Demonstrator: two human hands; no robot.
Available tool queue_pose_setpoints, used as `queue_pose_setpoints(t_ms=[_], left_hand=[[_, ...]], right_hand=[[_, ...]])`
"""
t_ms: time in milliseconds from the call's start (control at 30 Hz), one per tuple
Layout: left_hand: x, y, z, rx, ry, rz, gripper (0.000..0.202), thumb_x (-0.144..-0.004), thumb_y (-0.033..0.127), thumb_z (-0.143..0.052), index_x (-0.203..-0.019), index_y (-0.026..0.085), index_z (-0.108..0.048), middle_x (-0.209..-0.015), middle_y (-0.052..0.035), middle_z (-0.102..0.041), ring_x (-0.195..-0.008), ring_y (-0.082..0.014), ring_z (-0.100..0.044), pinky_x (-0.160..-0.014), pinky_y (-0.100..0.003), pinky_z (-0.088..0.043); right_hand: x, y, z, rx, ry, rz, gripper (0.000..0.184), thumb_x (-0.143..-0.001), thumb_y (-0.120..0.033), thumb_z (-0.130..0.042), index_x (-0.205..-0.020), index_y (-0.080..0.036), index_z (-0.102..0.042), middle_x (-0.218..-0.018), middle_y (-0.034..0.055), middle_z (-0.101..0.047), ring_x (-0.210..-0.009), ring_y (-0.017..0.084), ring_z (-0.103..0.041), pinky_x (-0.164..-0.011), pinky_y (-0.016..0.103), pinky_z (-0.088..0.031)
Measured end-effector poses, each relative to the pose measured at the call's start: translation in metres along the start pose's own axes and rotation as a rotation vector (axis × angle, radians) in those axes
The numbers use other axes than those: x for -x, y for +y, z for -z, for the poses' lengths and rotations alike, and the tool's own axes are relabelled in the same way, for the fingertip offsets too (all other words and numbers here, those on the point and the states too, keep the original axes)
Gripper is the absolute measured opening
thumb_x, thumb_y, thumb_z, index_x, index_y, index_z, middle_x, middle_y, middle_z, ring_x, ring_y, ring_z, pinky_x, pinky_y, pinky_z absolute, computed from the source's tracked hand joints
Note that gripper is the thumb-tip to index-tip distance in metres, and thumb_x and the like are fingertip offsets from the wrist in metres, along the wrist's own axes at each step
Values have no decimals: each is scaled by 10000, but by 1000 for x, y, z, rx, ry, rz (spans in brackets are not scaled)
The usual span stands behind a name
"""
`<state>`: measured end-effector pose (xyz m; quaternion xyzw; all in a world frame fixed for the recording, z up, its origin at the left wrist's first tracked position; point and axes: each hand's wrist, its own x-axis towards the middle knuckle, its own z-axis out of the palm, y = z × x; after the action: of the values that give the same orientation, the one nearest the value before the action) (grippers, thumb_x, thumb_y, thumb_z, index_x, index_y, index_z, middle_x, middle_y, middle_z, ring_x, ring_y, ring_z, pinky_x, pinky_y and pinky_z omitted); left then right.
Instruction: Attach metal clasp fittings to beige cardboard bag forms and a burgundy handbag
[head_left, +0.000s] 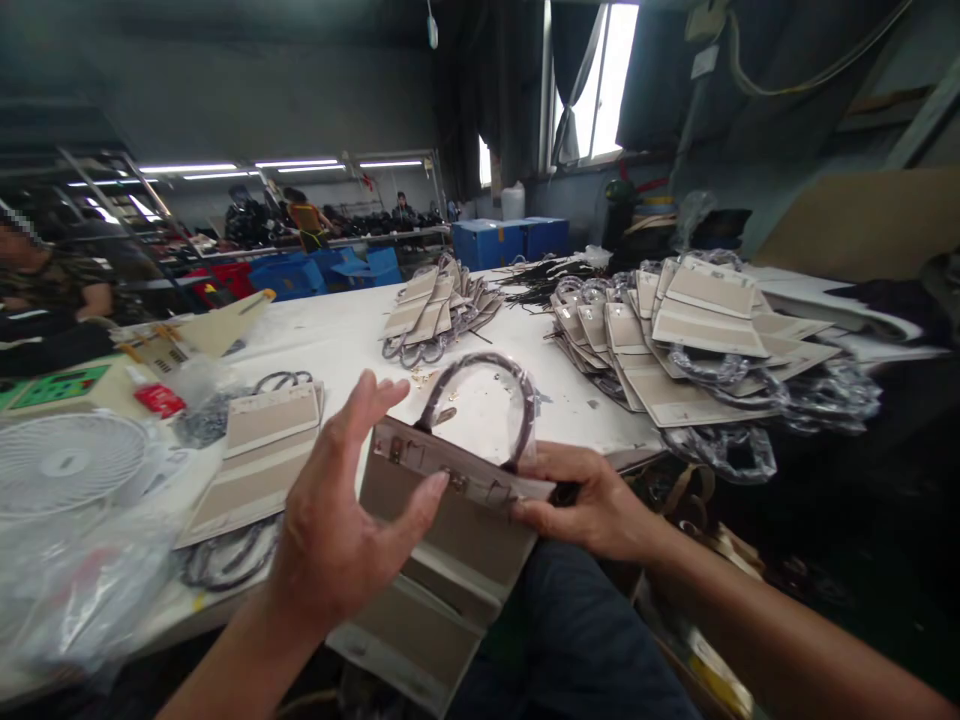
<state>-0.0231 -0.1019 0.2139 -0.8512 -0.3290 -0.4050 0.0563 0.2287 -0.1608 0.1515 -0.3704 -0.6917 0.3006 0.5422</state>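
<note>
A beige bag panel [442, 540] with a dark plastic-wrapped handle [517, 400] and metal fittings along its top edge is held over my lap at the table's front edge. My right hand [592, 500] grips the panel's right top corner. My left hand [345, 510] is at its left side, thumb pressed on the top edge near a metal fitting, fingers spread apart.
Finished beige panels lie at the left [259, 455], mid-table [435, 310] and in a big pile at the right [705, 340] on the white table [337, 340]. A white fan [67, 460] and clear plastic bags [82, 590] sit at the left. A seated person [45, 300] is far left; blue crates [510, 240] stand behind.
</note>
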Motion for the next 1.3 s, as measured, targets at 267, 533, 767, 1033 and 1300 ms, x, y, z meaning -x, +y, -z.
queue_pose_setpoints(t_ms=[267, 533, 767, 1033, 1300], left_hand=[[-26, -6, 46, 330, -221, 351, 592, -822, 518, -801, -1340, 250, -701, -1146, -61, -797, -985, -286, -754, -988, -462, -587], [68, 1, -41, 1284, -450, 766, 498, -774, 408, -865, -1212, 187, -783, -1178, -130, -782, -1063, -339, -742, -958, -436, -598], [150, 10, -138, 1499, -111, 1283, 502, -736, 424, -893, -1122, 117, -799, -1027, -147, -803, -925, -315, -768, -828, -381, -614], [175, -10, -191, 1537, 79, 1646, 478, -680, 416, -942, -1028, 121, -799, -955, -142, -813, -936, -318, -787, -821, -404, -643], [164, -1, -204, 1488, 280, 1798, 509, -576, 363, -977, -969, 96, -795, -911, -135, -814, -901, -323, -794, -769, -378, -658]], right_hand=[[-83, -97, 67, -45, -222, -40, 256, -594, -237, -959, -784, -152, -810, -715, -13, -737, -620, 128, -660, -556, 214, -461], [-130, -36, 33, 101, -731, -225, 253, -707, -362, -907, -864, -173, -846, -701, -8, -751, -612, 129, -656, -527, 202, -442], [-136, 80, -22, 391, -903, -369, 230, -719, -390, -859, -839, -195, -847, -648, -32, -706, -593, 118, -575, -532, 215, -377], [-138, 163, -57, 451, -930, -479, 245, -686, -370, -870, -866, -205, -849, -705, -21, -730, -635, 127, -578, -591, 240, -377], [-126, 178, -55, 446, -584, -245, 294, -692, -397, -925, -901, -211, -832, -926, 53, -748, -772, 169, -628, -709, 274, -442]])
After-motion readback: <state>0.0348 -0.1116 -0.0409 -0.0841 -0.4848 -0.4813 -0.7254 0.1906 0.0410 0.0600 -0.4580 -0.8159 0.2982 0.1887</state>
